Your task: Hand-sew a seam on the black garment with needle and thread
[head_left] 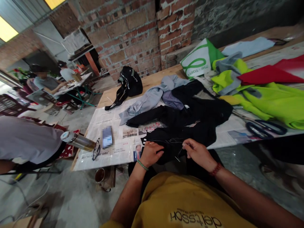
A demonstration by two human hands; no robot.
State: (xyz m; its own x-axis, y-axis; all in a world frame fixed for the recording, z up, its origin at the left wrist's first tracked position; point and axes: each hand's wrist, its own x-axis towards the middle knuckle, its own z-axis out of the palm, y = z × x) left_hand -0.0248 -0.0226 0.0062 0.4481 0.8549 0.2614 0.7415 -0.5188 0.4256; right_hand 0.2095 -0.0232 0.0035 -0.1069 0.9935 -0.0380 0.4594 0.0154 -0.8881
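At the left of the frame, a lidded drink bottle point(79, 141) and a smartphone point(107, 137) lie on the newspaper-covered table, both apart from my work. At bottom centre, my left hand point(152, 153) rests palm down on the near-left part of the black cloth point(190, 134), fingers bent; whether they pinch it I cannot tell. The cloth spreads across the centre, its near side hanging over the table edge. I expect it to be light, soft and limp, not fragile but quick to bunch, so I'd hold it flat near its left edge. A pale thread point(174, 140) lies loosely looped across it; that should be nearly weightless, easily tangled, and best taken close to its end. Right of centre, my right hand point(198, 155) makes a narrow pinch, thumb against fingertips, seemingly on the thread. Farther right, dark-handled scissors point(245, 119) lie beside the bright yellow-green fabric point(268, 101), probably stiff and heavier.
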